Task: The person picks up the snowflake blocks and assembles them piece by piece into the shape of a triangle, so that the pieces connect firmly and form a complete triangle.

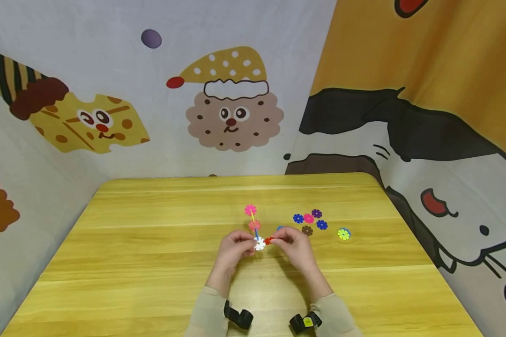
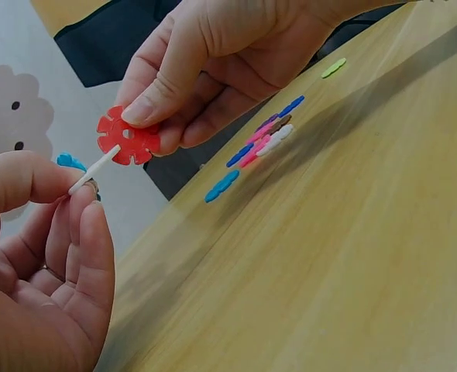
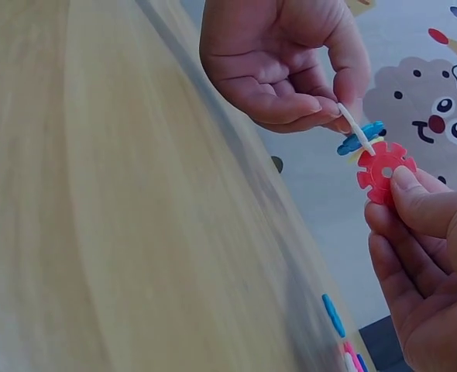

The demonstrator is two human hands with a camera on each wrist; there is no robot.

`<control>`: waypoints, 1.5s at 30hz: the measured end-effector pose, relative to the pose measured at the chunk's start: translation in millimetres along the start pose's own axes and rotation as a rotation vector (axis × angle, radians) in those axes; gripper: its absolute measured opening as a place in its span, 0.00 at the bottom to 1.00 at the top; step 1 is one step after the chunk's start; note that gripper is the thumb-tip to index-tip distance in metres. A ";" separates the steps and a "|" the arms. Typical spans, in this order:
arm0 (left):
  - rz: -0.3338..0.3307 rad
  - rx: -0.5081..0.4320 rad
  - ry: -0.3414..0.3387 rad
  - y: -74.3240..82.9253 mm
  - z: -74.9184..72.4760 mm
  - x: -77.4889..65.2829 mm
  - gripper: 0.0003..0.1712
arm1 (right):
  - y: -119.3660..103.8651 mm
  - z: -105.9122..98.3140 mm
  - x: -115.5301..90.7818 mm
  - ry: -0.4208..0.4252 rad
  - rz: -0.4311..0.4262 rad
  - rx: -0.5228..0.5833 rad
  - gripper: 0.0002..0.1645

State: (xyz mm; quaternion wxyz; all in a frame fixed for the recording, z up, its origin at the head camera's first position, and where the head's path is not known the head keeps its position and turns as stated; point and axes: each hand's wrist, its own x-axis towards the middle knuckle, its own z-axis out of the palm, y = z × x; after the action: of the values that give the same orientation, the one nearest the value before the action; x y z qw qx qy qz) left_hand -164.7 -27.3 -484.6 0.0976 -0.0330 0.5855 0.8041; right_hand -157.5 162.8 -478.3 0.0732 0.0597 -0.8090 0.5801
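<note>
My left hand (image 1: 233, 253) pinches a white notched plastic disc (image 1: 259, 244) between thumb and fingertip. Between thumb and fingers of my right hand (image 1: 297, 248) is a red notched disc (image 2: 128, 133). The white disc's edge meets a slot of the red one; how deep it sits I cannot tell. From the white disc a chain runs away from me: a blue disc (image 3: 362, 139) seen edge-on, a coral-pink disc (image 1: 255, 225), a thin yellow one (image 1: 253, 216) and a bright pink disc (image 1: 250, 210) at its far end.
Loose notched discs lie on the wooden table (image 1: 130, 243) beyond my right hand: blue (image 1: 298, 218), pink (image 1: 308, 218), purple (image 1: 316, 213) and brown (image 1: 307, 230) among them. A yellow-green disc (image 1: 343, 234) lies farther right. Patterned cloth (image 1: 160, 154) hangs behind the table.
</note>
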 end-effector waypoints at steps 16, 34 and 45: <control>0.005 -0.024 0.032 0.1 2.7 -3.5 0.07 | -2.7 7.4 -0.8 0.053 -0.038 -0.025 0.08; 0.029 -0.074 0.047 4.2 11.5 -3.1 0.06 | 1.4 12.3 -1.3 0.120 -0.010 0.089 0.06; -0.086 -0.092 -0.061 -0.4 12.4 -2.9 0.21 | -39.3 10.0 -8.4 0.116 -0.035 0.081 0.05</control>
State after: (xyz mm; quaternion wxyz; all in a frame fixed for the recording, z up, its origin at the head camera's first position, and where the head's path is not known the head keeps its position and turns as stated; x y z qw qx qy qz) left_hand -161.1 -15.8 -480.6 0.1482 -0.0382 0.5426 0.8259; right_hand -142.6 140.8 -446.6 0.1274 0.0429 -0.7781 0.6136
